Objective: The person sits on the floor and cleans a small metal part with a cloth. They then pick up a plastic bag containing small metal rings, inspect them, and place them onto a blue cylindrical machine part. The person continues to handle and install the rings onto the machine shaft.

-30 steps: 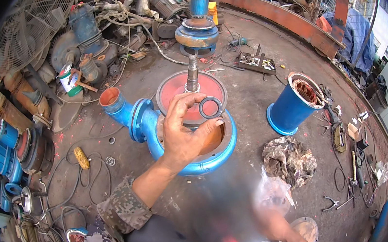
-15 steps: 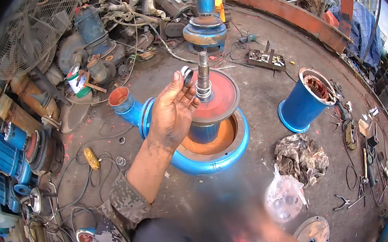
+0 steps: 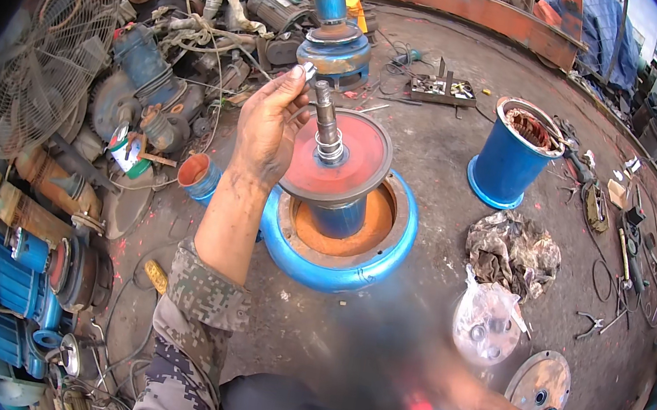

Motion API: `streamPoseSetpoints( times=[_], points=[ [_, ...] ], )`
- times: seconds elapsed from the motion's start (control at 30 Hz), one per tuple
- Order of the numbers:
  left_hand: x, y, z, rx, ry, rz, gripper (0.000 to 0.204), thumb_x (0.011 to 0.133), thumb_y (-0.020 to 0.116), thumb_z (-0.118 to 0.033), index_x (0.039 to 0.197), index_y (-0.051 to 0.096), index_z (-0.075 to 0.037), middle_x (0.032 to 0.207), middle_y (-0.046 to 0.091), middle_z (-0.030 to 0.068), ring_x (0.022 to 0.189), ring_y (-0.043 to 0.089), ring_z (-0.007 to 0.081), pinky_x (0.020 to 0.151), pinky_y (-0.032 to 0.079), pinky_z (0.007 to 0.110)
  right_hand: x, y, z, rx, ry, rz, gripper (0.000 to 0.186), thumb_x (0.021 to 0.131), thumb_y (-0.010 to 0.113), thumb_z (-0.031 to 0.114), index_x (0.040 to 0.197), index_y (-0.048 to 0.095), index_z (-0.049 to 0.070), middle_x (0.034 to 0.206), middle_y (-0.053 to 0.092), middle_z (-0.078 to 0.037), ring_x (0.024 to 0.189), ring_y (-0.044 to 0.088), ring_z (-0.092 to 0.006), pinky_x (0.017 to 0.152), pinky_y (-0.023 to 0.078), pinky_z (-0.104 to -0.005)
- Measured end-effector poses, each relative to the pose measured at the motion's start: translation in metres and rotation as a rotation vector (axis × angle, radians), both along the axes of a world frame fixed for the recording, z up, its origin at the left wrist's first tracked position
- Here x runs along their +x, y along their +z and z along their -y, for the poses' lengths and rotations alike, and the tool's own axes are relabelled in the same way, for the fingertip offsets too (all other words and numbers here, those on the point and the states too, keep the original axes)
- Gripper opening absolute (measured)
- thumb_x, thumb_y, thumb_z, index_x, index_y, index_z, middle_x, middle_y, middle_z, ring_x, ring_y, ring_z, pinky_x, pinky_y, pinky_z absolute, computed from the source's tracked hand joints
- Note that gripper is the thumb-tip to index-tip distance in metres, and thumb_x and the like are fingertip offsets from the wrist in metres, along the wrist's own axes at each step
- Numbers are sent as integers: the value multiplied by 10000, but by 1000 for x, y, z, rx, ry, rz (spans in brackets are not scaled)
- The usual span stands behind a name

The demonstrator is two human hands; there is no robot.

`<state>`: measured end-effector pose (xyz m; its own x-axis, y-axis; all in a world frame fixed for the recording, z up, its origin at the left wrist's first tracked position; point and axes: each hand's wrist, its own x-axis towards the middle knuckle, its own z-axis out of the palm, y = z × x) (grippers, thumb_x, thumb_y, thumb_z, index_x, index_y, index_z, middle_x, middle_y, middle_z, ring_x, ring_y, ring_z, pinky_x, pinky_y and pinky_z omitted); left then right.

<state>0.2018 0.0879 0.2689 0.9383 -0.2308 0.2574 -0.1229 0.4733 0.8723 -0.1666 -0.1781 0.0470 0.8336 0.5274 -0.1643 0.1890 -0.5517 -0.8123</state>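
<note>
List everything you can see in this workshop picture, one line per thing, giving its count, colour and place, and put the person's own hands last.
pump casing: one, blue with an orange inside, centre of the floor.
red disc: one, red, on top of the casing.
steel shaft: one, grey, upright through the disc.
stator housing: one, blue, upright at the right.
second pump: one, blue, behind the shaft.
rag heap: one, grey-brown, on the floor right of the casing.
plastic bag: one, clear, below the rags.
round cover plate: one, rusty, lower right.
fan guard: one, grey wire, far left.
left hand: raised, pinching a small metal part beside the shaft top.
right hand: blurred at lower right; cannot tell its grip.
</note>
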Motion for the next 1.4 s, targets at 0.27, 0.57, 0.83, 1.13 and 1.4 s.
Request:
streamPoseSetpoints(
  times=[0.27,0.57,0.83,1.13,1.4],
  points=[
    [10,-9,-6,50,63,107,264,1014,731,-292,1168,711,-79,1001,679,-35,931,597,84,843,478,285,2,2,2,12,5,34,375,968,726,270,1286,650,85,1169,709,-129,1063,715,-335,913,590,-435],
    [0,2,9,336,217,324,449,932,831,-262,1247,684,22,1048,696,14,925,615,89,855,489,246,1,-1,3,25,-52,-75,377,964,732,269,1283,657,83,1183,714,-126,1072,718,-325,917,593,-428],
    [1,6,10,449,223,336,494,885,874,-234,1241,674,43,1054,704,60,976,654,128,905,524,275,0,-8,4,12,-53,-11,381,958,735,262,1279,659,71,1179,715,-136,1068,719,-333,916,593,-434],
    [10,-11,9,510,221,335,556,862,889,-237,1271,651,56,1013,707,70,931,661,131,839,529,269,3,5,5,-9,-28,1,377,967,726,270,1281,655,74,1188,707,-147,1064,713,-338,913,587,-438],
    [10,-14,9,469,206,335,605,872,882,-220,1323,614,82,1032,705,86,938,669,140,821,541,279,2,6,5,-74,-14,-30,397,976,716,295,1301,642,79,1199,702,-151,1075,708,-340,920,582,-437]
  ],
)
